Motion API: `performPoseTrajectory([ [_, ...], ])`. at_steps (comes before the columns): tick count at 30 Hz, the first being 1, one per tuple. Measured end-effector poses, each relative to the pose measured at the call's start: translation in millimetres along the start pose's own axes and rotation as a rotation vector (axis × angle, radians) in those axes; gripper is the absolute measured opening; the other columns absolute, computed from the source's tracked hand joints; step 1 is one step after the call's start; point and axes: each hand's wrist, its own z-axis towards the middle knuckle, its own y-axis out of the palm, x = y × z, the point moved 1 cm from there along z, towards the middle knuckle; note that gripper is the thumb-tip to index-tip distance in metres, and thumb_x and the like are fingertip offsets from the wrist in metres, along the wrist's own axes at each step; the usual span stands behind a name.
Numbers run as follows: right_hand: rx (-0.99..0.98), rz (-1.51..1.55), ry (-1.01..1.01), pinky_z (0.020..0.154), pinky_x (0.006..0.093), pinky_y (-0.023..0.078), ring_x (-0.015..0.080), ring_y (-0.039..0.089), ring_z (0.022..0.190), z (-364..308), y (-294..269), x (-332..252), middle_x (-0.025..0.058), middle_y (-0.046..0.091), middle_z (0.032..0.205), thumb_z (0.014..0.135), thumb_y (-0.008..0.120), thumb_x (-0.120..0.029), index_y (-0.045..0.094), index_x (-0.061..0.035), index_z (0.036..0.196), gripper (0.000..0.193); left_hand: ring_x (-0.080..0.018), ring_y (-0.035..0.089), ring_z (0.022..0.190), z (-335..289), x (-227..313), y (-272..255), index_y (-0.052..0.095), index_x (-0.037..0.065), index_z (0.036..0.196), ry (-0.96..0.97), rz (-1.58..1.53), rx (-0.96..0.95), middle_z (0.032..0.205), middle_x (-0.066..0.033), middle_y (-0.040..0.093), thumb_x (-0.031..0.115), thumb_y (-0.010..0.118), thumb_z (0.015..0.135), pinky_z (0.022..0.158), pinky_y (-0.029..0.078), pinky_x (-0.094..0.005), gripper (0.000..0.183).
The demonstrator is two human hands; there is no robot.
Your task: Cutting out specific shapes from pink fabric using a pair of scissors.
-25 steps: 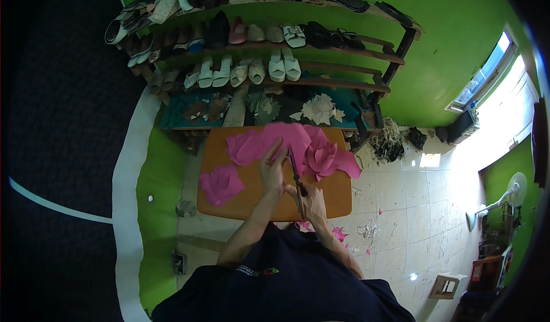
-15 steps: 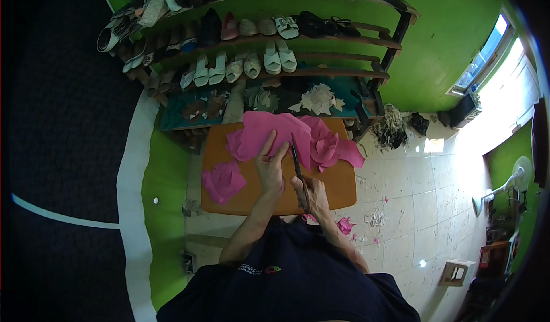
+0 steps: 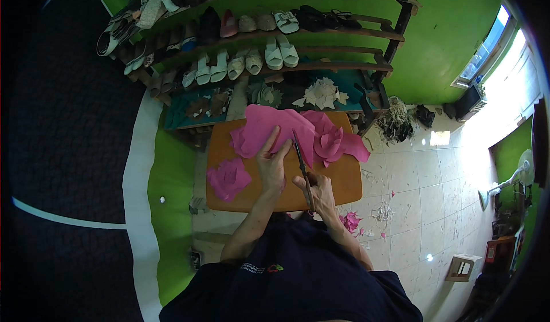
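A clean cut in the pink sheet (image 3: 275, 117), which was over the far part of the orange table (image 3: 345, 183), likely called for keeping the material taut beside the scissors (image 3: 303, 164) and making long, even strokes. Above the table's middle, the left hand (image 3: 271, 166) held the sheet, two digits parted on top; the right hand (image 3: 322, 193) gripped the scissors near the table's near edge, blades pointing away

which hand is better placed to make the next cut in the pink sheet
Probably the right hand: it grips the scissors, whose blades overlap the pink sheet in view. The left hand holds the sheet, so it seems better suited to steadying it.
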Motion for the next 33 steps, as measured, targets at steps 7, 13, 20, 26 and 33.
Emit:
performPoseTrajectory([
  [7, 0.01, 0.068, 0.002, 0.044, 0.032, 0.032, 0.0086, 0.04, 0.049, -4.5, -0.9, -4.7, -0.0011, 0.04, 0.051, 0.081, 0.073, -0.061, 0.053, 0.0008, 0.064, 0.067, -0.0145, 0.061, 0.107, 1.8, -0.9, -0.7, 0.053, -0.005, 0.137, 0.001, -0.009, -0.004, 0.127, -0.0129, 0.061, -0.004, 0.068, 0.089, 0.097, 0.05, -0.0268, 0.05],
  [13, 0.019, 0.066, -0.017, 0.04, 0.0287, 0.034, 0.0073, 0.043, 0.047, 4.4, -3.4, 2.0, -0.0023, 0.041, 0.051, 0.082, 0.074, -0.06, 0.055, 0.0003, 0.066, 0.065, -0.0125, 0.062, 0.104, -7.5, -5.5, 0.6, 0.051, -0.006, 0.138, -0.04, 0.015, -0.061, 0.13, -0.014, 0.06, -0.005, 0.068, 0.089, 0.094, 0.05, -0.0253, 0.052],
  [20, 0.003, 0.098, 0.032, 0.039, 0.0274, 0.035, 0.0069, 0.045, 0.044, 6.1, -4.6, 11.4, -0.0022, 0.042, 0.049, 0.082, 0.074, -0.06, 0.056, -0.0008, 0.066, 0.064, -0.0108, 0.062, 0.1, -6.1, -7.0, 3.0, 0.051, -0.004, 0.139, -0.059, -0.007, -0.049, 0.122, -0.0116, 0.063, -0.004, 0.069, 0.088, 0.091, 0.05, -0.0239, 0.054],
  [26, -0.002, 0.046, 0.018, 0.038, 0.0266, 0.036, 0.0069, 0.044, 0.042, 8.9, -6.8, 9.0, -0.0026, 0.043, 0.049, 0.083, 0.072, -0.061, 0.056, -0.0014, 0.066, 0.064, -0.0092, 0.063, 0.095, -6.3, -5.5, 5.5, 0.051, -0.003, 0.139, -0.062, -0.027, -0.054, 0.115, -0.0089, 0.064, -0.004, 0.068, 0.089, 0.087, 0.051, -0.0223, 0.053],
  [33, -0.069, 0.169, 0.166, 0.044, 0.0319, 0.037, 0.0108, 0.045, 0.047, 1.2, -13.1, 2.2, 0.0007, 0.043, 0.05, 0.085, 0.069, -0.062, 0.056, 0.0009, 0.067, 0.067, -0.0098, 0.065, 0.094, 10.8, -0.4, -0.4, 0.057, -0.002, 0.134, -0.122, 0.037, 0.031, 0.111, -0.0083, 0.067, -0.003, 0.07, 0.087, 0.087, 0.052, -0.0228, 0.048],
])
